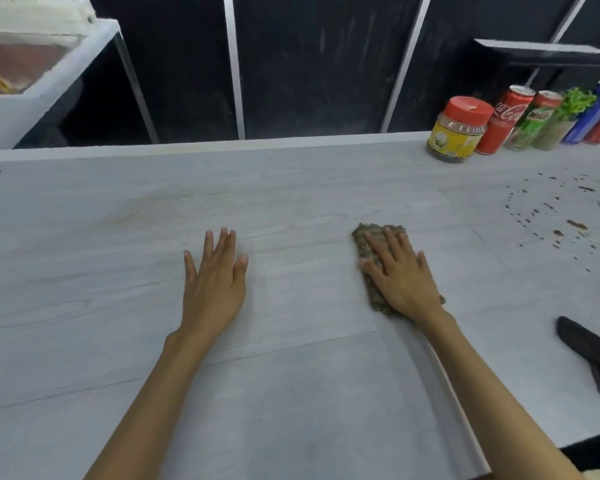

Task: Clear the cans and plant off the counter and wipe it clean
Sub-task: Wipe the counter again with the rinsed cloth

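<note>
A person's right hand (pixel 400 275) presses flat, fingers straight, on a mottled brown-green cloth (pixel 364 237) mid-way along a pale grey wood-grain counter (pixel 291 188); the left hand (pixel 215 282) rests open and flat to its left. Red, green and blue drink cans (pixel 503 123), a green leafy plant (pixel 575 103) and a red-lidded jar (pixel 459 131) stand at the far right. Wiping appears under way; the next stroke likely must carry the cloth right, onto the dark specks (pixel 551 216).
</note>
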`<state>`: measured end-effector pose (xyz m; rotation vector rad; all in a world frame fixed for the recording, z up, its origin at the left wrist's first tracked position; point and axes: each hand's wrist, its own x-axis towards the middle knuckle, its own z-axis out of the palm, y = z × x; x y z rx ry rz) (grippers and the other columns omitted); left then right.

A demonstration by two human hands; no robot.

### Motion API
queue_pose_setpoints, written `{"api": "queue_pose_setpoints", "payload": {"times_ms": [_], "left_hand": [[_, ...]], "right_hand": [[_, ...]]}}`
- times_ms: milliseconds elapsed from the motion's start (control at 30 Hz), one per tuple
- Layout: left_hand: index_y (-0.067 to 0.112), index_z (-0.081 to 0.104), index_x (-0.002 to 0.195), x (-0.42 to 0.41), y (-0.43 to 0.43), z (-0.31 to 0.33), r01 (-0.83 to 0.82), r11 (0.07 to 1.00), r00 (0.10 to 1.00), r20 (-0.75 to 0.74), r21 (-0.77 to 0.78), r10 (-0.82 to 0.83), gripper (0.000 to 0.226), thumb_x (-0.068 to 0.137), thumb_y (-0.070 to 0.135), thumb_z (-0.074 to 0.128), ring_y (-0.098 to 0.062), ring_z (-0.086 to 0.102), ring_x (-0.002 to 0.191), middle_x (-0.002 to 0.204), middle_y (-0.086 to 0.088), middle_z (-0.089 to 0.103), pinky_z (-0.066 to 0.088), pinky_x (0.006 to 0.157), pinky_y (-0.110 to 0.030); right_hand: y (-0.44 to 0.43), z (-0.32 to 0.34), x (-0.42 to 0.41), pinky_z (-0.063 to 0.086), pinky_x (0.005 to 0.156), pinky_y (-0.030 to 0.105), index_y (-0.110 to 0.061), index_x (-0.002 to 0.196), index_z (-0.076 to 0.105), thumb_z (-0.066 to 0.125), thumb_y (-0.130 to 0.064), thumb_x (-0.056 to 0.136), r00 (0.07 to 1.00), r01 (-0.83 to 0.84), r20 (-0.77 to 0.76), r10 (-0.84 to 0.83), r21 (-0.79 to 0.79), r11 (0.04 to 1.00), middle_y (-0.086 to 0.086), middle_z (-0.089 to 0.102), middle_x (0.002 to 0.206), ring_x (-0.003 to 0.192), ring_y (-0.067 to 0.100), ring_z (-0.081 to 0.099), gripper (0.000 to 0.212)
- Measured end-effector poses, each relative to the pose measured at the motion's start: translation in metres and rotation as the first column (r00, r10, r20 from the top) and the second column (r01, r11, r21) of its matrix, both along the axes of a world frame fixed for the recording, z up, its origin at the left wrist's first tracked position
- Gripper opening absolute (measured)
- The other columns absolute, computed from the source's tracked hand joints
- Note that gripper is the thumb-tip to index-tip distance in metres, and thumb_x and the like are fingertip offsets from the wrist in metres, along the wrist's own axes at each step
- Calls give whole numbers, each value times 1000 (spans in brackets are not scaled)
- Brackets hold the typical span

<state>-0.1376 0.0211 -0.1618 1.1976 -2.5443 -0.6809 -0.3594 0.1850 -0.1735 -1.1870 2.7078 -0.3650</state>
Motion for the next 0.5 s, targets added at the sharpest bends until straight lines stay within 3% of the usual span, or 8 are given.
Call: {"api": "queue_pose_setpoints", "payload": {"times_ms": [133, 233, 367, 433, 500], "left_hand": [[18, 2, 149, -15, -8, -3, -46, 999, 999, 26, -1, 46, 53, 100, 33, 17, -8, -13, 144, 158, 5, -1, -16, 116, -37], [18, 2, 149, -18, -20, -2, -119, 993, 993, 25, -14, 119, 53, 100, 34, 17, -7, -12, 144, 158, 5, -1, -15, 116, -37], [20, -1, 148, -14, -35, -3, -156, 985, 985, 59, -75, 161, 54, 100, 34, 16, -7, -13, 144, 158, 6, -3, -15, 117, -35], [20, -4, 148, -12, -42, -4, -135, 987, 987, 76, -87, 142, 55, 100, 36, 16, -7, -14, 144, 158, 6, -5, -15, 117, -33], [21, -5, 148, -11, -48, -5, -120, 990, 989, 79, -77, 126, 55, 99, 36, 16, -6, -14, 144, 158, 7, -6, -14, 117, -32]], "right_hand": [[-73, 6, -30, -5, 117, 47, -32, 148, 9, 22, -50, 96, 997, 65, 31, -65, 0, 998, 0, -4, 159, 145, 22, -10, 57], [-121, -1, 23, -9, 117, 44, -32, 148, 6, 20, -50, 96, 980, -195, 25, 196, -38, 980, 0, -7, 158, 145, 21, -13, 57], [-103, -13, 78, -15, 115, 37, -42, 145, 6, 21, -57, 93, 783, -619, -23, 621, -118, 776, -8, -4, 158, 144, 10, -14, 56], [-96, -13, 46, -14, 116, 37, -46, 144, 5, 20, -59, 92, 750, -660, -28, 661, -103, 744, -13, -5, 157, 143, 7, -14, 56], [-110, -9, -7, -9, 117, 40, -45, 144, 6, 22, -56, 94, 818, -575, -30, 574, -56, 816, -12, -5, 157, 144, 8, -12, 55]]}}
